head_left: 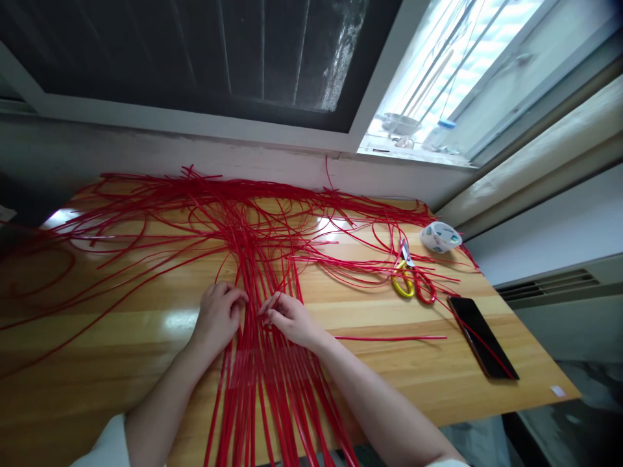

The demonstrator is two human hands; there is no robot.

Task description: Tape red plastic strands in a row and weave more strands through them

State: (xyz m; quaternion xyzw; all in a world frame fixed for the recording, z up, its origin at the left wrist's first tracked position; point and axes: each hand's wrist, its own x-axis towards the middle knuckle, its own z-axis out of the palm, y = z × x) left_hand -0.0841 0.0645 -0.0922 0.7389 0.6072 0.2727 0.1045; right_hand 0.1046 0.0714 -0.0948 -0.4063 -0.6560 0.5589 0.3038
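Observation:
Many long red strands (287,415), thin like cane or plastic cord, run side by side down the table toward me. A clear tape strip (263,368) crosses them below my hands. My left hand (220,314) is at the left edge of the bundle, its fingers curled in against the outer strands; the fingertips are partly hidden. On the other side, my right hand (288,318) rests over the strands with thumb and fingers pinched around red strands. One strand (389,338) lies crosswise, sticking out to the right from under my right forearm.
A tangled heap of red strands (272,189) spreads along the table's back edge by the wall. Scissors (409,275) with yellow and red handles, a tape roll (440,237) and a black phone (481,337) lie at the right. A window (418,84) stands behind.

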